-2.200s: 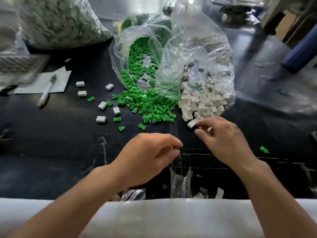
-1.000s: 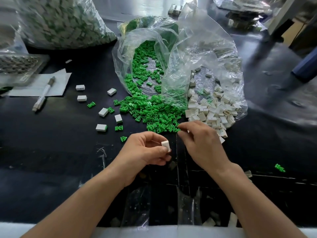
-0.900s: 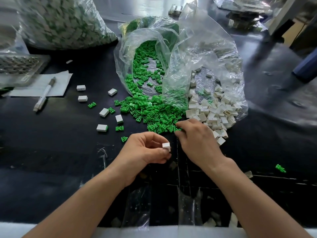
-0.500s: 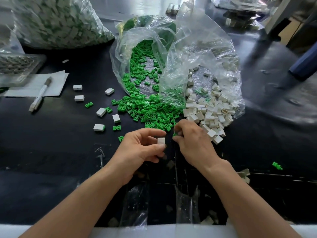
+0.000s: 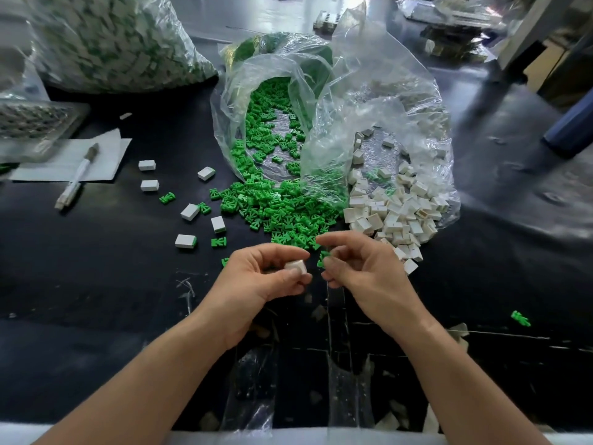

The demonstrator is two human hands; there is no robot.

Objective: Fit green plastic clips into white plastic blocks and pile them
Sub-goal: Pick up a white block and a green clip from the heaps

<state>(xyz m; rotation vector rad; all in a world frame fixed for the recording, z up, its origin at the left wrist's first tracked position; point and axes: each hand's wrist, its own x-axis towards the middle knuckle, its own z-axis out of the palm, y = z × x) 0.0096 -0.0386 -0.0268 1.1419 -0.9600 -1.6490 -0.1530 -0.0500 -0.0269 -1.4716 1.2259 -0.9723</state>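
clip pile (image 5: 282,216) left of block pile (image 5: 391,216)

No text, label or number can be read anywhere.

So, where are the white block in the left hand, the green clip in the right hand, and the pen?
held block (image 5: 296,267): head view, on its white top face.
held clip (image 5: 322,261): head view, on its green end that shows.
pen (image 5: 75,179): head view, on the middle of its white barrel.
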